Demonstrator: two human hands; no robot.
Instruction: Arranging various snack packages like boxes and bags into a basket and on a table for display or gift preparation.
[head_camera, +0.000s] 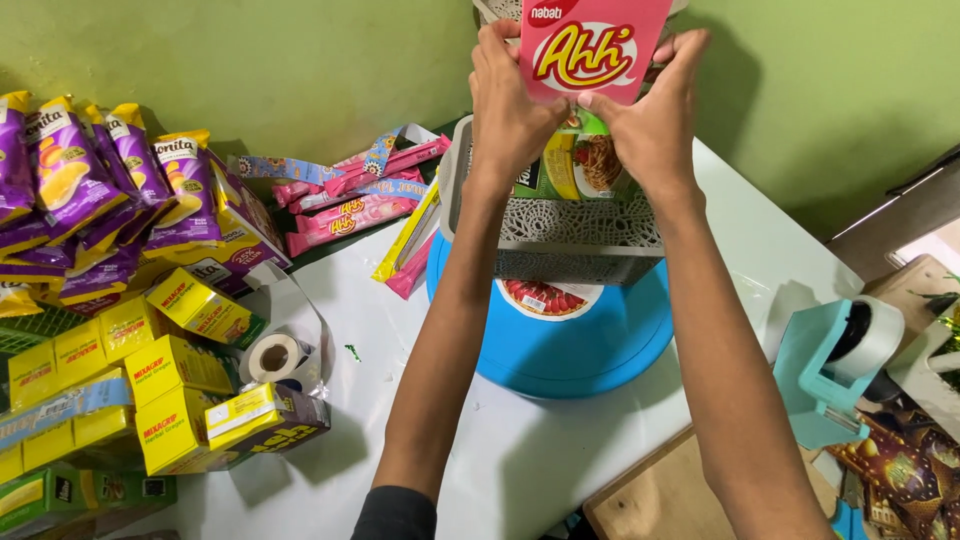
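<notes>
Holding pink snack box (590, 45) w/ both hands, left hand (510, 110) & right hand (650, 125) clamped on its sides, just above grey lattice basket (575, 235). Basket part-filled below; box not yet in.

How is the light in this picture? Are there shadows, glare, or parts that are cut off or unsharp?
Head view: soft, even indoor light; the arms cast faint shadows on the white table. The left hand and right hand hold a pink box, cut off by the top edge. Mild shine shows on the purple snack bags. The tape dispenser is sharp; wide-angle stretch appears near the edges.
</notes>
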